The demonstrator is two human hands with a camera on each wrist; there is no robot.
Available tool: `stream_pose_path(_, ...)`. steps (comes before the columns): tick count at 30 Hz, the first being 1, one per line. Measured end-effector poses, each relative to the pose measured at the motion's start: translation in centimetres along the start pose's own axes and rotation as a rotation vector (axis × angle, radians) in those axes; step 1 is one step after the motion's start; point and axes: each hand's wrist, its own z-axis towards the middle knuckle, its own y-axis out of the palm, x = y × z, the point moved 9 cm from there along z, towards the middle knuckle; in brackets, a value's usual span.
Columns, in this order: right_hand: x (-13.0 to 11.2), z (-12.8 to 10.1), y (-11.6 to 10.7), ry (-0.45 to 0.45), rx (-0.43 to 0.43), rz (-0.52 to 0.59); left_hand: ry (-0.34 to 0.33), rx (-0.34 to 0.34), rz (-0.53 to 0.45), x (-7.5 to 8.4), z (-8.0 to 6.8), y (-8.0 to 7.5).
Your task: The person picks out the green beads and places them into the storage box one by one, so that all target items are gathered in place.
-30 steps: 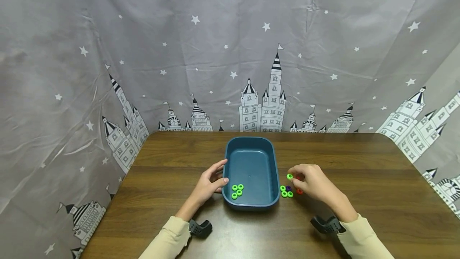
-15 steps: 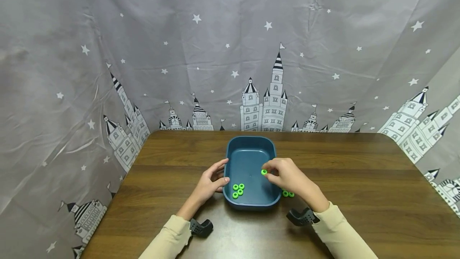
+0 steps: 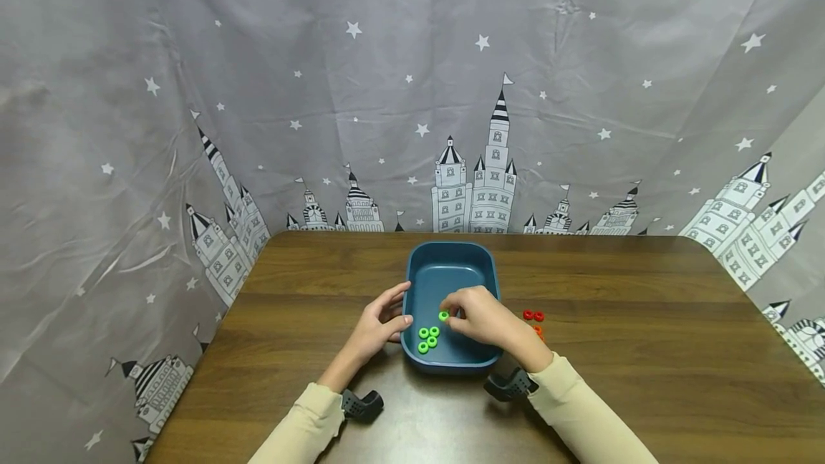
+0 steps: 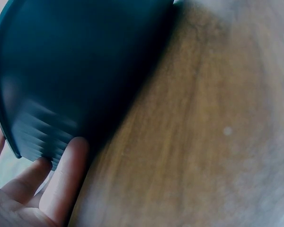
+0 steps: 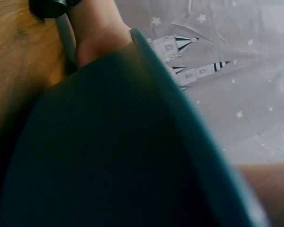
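A dark blue rectangular tray [image 3: 451,253] stands on the table in the head view. My left hand [image 3: 380,321] rests against its left side, thumb and index fingertip at the rim. In the left wrist view, fingers [image 4: 68,175] of that hand lie along the ribbed outer wall. Over the tray's inside, my right hand [image 3: 480,317] pinches a small green ring [image 3: 443,316] between thumb and fingers. Several more green rings [image 3: 432,341] lie on the tray floor at the near left. The tray wall [image 5: 94,142] hides the right fingertips in the right wrist view.
Two red rings [image 3: 533,316] lie on the wooden table [image 3: 644,349] right of the tray. Orange [image 3: 538,331] shows just behind the right forearm, partly hidden. A grey curtain [image 3: 387,92] printed with castles and stars hangs behind the table.
My right hand has carried the green ring leftward from the rings on the table, across the rim, into the tray. The forearm now covers rings seen earlier. My left hand stays at the tray.
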Motion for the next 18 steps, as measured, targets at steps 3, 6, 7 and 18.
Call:
stream_pose_path(3, 0.1, 0.2, 0.8, 0.001, -0.032, 0.001, 0.001, -0.006, -0.003, 0.1, 0.0, 0.1)
stream_pose_path(6, 0.1, 0.2, 1.5, -0.010, -0.058, -0.010, 0.002, -0.009, -0.002, 0.1, 0.0, 0.1)
stream_pose_path(7, 0.0, 0.3, 1.6, -0.013, -0.064, -0.013, 0.004, -0.008, -0.002, 0.1, 0.1, 0.1)
stream_pose_path(18, 0.1, 0.3, 2.7, 0.017, -0.123, -0.027, -0.002, -0.007, -0.002, -0.1, 0.0, 0.0)
